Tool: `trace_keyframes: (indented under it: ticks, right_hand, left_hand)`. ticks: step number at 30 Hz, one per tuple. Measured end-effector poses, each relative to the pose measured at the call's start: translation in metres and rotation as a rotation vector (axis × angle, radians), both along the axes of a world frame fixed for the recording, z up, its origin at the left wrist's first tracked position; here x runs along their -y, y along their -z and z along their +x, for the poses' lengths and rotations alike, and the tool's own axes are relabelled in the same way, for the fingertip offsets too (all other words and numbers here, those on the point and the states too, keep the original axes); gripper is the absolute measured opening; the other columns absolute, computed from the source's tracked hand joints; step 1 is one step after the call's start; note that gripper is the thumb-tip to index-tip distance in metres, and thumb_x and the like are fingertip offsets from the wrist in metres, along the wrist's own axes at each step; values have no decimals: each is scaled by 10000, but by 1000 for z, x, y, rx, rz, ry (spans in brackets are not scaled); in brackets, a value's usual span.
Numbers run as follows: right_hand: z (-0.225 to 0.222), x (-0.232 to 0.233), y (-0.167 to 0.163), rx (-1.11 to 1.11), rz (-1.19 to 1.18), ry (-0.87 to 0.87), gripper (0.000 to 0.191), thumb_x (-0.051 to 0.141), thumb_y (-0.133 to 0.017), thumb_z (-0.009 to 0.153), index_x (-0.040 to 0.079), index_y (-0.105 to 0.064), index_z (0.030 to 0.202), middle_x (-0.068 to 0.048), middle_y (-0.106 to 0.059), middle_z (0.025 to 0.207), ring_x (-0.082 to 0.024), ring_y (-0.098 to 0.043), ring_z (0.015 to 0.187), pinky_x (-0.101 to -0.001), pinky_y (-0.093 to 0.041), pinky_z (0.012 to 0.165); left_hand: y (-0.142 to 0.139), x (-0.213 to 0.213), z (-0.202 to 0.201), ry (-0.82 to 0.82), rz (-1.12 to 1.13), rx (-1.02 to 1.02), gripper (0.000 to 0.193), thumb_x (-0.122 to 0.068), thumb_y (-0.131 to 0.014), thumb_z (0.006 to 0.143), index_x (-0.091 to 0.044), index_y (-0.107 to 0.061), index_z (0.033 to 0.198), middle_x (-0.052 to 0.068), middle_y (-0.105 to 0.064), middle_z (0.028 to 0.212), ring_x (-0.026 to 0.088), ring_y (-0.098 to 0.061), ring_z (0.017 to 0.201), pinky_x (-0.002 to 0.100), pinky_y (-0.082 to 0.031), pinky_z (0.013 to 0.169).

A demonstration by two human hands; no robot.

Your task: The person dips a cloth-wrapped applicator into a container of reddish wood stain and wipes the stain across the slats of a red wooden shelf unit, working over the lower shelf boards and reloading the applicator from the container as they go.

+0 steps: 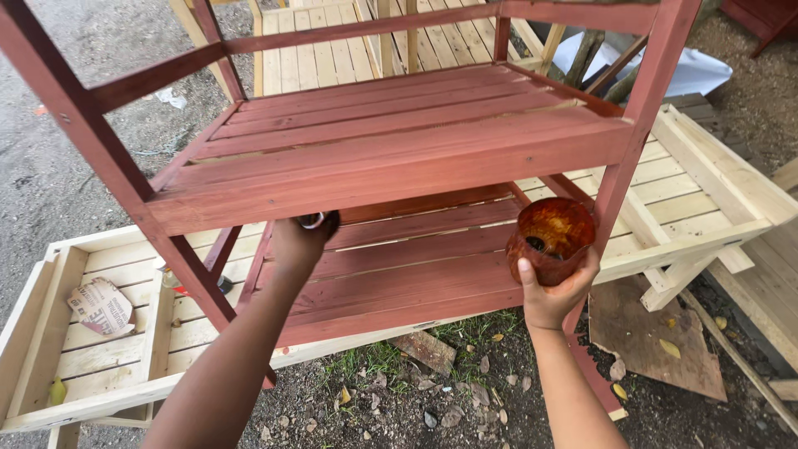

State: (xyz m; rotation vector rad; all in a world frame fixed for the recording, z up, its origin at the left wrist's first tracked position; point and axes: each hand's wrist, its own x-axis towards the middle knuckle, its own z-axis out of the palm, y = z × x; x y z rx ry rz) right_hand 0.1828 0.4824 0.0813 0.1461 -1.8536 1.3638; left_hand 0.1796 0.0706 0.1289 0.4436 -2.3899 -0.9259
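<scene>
A red-stained slatted wooden shelf unit (391, 141) stands in front of me. My left hand (301, 241) reaches under the front edge of its upper shelf, closed on a paintbrush (314, 220) of which only the metal band shows. My right hand (555, 291) holds a stain-smeared round container (552, 237) of reddish-brown stain up next to the shelf's right front leg (625, 158). The lower shelf (416, 266) lies just behind both hands.
An unpainted pale wooden frame (108, 333) lies flat beneath the shelf, with a crumpled paper (101, 306) on it. More bare wood slats (715, 183) lie to the right. Gravel, grass, leaves and a brown board (657, 341) cover the ground.
</scene>
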Motion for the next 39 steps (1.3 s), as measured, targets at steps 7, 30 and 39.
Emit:
trace_keyframes:
  ticks: [7,30,39]
  right_hand:
    - [8,-11,-28,80,-86,-283,930,374,-848,848,44,-341,1554,-140,-449,1515,-278,-468,1439,-433,-377,1251]
    - [119,-107,-85,222,-208,-824,1051,306,-926,699,35,-317,1511,-92,-347,1461,-213,-476,1354,-373,-446,1133]
    - [129,-138,-38,478,-110,-742,847,221,-955,652,31,-493,1336,-64,-626,1268,-183,-617,1156,-351,-517,1009]
  left_hand:
    - [-57,-75,62,73,477,-7,213,-120,-854,778,19,-706,844,68,-703,717,151,-648,633,340,-512,572]
    - [-221,-326,127,884,55,-5,264,-157,-804,680,-53,-732,912,169,-724,804,380,-705,775,440,-578,716]
    - [-186,-369,118,1018,-167,30,137,-141,-742,662,-63,-698,766,194,-685,735,408,-679,731,476,-575,690]
